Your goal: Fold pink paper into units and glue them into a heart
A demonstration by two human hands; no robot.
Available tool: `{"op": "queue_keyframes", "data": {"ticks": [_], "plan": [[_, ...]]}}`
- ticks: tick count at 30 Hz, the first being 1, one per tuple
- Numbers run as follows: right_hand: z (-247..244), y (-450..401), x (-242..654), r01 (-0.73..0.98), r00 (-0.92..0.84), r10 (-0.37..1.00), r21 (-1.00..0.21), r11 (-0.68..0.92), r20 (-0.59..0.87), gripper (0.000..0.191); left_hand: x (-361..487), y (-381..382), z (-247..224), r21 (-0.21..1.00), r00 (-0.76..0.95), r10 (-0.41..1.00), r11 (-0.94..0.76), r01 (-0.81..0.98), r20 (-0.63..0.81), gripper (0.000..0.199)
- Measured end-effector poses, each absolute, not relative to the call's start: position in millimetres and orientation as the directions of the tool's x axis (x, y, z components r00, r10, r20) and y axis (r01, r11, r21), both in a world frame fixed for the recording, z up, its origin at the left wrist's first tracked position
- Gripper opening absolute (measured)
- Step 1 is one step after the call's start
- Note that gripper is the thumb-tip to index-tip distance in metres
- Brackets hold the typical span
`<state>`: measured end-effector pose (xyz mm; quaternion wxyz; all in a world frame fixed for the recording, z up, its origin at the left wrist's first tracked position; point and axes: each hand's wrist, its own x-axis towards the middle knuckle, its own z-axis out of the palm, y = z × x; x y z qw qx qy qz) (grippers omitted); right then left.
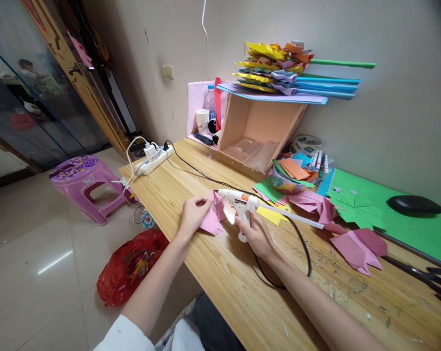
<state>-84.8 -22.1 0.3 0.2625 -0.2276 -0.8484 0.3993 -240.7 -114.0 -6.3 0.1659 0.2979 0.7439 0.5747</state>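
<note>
My left hand [194, 214] is closed on the edge of a folded pink paper piece [212, 224] above the wooden table. In my right hand [259, 234] is a white hot glue gun [238, 199], gripped by its handle. The gun's nozzle points left and lies at the top of the pink paper; whether it touches cannot be made out. A long glue stick [297, 217] sticks out of the gun's back end. Behind the gun lies a yellow paper sheet [275, 212]. More folded pink paper [359, 246] rests to the right.
Black-handled scissors [425, 278] and a black mouse [414, 204] are at the right. A black cord [308, 253] loops past my right hand from the power strip [154, 161]. A bowl of paper scraps [288, 180] stands before the wooden box [264, 126]. Below left sits a red bag [114, 278].
</note>
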Motion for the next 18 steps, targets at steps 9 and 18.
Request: {"op": "queue_keyframes", "data": {"ticks": [9, 18], "plan": [[-0.1, -22.3, -85.2, 0.161, -0.761, 0.594, -0.811, 0.562, 0.261, 0.03, -242.5, -113.7, -9.4, 0.955, -0.79, 0.605, 0.168, 0.244, 0.095, 0.025], [-0.8, -21.1, -85.7, 0.165, -0.748, 0.611, -0.819, 0.549, 0.259, 0.03, -243.9, -114.2, -11.3, 0.959, -0.815, 0.569, 0.153, 0.237, 0.111, 0.024]]}}
